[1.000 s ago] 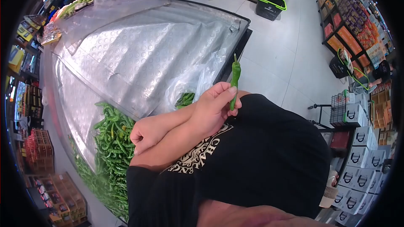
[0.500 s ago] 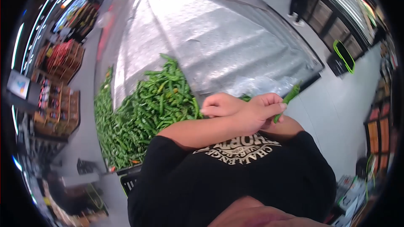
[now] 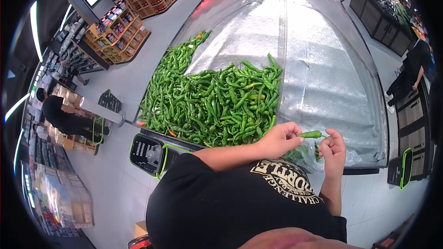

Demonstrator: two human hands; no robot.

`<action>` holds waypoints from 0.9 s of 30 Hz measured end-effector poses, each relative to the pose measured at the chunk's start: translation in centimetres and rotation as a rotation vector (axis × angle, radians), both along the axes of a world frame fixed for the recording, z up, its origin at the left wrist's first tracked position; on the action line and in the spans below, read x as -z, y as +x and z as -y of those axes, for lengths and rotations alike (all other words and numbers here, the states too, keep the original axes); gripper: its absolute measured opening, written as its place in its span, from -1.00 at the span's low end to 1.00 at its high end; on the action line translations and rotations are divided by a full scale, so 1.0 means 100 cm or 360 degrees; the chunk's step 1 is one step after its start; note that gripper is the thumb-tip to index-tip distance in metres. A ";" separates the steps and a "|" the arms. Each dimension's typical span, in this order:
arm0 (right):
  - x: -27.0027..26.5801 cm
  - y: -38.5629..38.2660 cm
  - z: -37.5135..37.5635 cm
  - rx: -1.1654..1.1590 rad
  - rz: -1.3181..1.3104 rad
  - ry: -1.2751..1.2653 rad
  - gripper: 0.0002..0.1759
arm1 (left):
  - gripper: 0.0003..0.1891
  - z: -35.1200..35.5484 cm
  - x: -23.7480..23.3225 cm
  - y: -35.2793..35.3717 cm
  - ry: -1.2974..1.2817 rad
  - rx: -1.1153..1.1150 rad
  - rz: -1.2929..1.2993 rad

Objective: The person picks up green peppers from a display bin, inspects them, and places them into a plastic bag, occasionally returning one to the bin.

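A green chili pepper (image 3: 312, 134) is stretched sideways between my two hands, above the front edge of the display. My left hand (image 3: 281, 140) is closed, pinching its left end between thumb and fingers. At the pepper's right end, the fingers of my right hand (image 3: 334, 151) are pinched on the thin stem. Just below my hands a clear plastic bag (image 3: 351, 158) lies on the display, with green peppers (image 3: 300, 153) showing through it. A large heap of green chili peppers (image 3: 217, 103) spreads to the left of my hands.
Silvery padded lining (image 3: 330, 74) covers the display's right side. Shopping baskets stand on the floor: a black one (image 3: 146, 153) at front left and another (image 3: 400, 168) at right. One person (image 3: 64, 113) is at left, another (image 3: 410, 71) at right. Wooden shelves (image 3: 115, 34) stand behind.
My arms have uncrossed. The pepper, held before in my left hand at the right, is now between both hands. The view has turned, bringing more of the pepper heap into sight.
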State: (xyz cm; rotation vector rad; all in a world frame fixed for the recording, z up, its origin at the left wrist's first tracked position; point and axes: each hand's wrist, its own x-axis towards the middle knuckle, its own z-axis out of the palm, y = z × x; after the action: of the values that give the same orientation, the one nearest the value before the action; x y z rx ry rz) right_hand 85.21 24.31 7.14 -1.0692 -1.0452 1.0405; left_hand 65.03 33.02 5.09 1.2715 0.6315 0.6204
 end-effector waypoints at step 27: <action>0.012 0.001 0.001 0.0286 -0.0042 -0.0048 -0.85 | -0.77 -0.003 -0.010 0.000 0.0156 -0.0349 0.0316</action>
State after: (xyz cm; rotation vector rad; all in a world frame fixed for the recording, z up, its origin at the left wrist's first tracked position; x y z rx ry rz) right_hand 85.26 24.17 5.97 -1.1489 -0.8968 0.9252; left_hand 65.02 33.30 6.09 1.2216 0.5847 0.9570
